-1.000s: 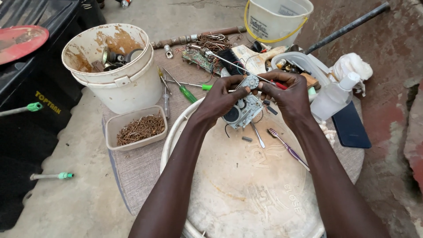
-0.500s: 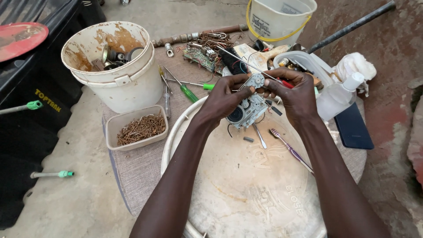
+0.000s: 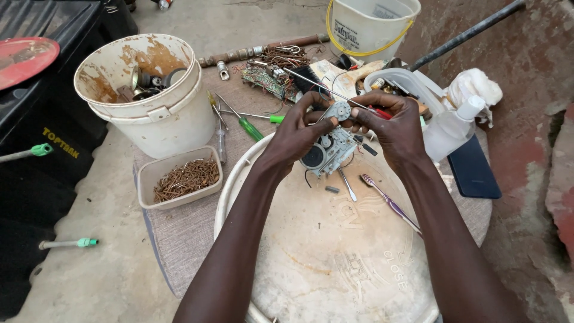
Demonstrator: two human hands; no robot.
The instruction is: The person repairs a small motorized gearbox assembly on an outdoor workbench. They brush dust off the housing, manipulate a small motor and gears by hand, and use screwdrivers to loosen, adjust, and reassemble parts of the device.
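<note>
My left hand [image 3: 298, 133] and my right hand [image 3: 391, 127] meet over a small grey metal mechanism [image 3: 330, 149] with a round black part, held above a round cream plastic lid [image 3: 335, 251]. The left hand grips the mechanism from the left. The right hand pinches its top gear and also holds a red-handled screwdriver [image 3: 375, 111] whose thin shaft points up to the left. On the lid below lie a small metal tool [image 3: 347, 185] and a purple toothbrush [image 3: 390, 203].
A stained white bucket [image 3: 149, 101] with metal parts stands at the left, a tray of rusty screws [image 3: 179, 177] in front of it. Green-handled screwdrivers [image 3: 248, 125], a circuit board [image 3: 267, 78], a white bucket [image 3: 371, 27], a spray bottle [image 3: 448, 128] and a dark phone [image 3: 473, 170] ring the lid.
Both hands have stayed on the mechanism, turning it slightly. The view has shifted a little, nothing else moved.
</note>
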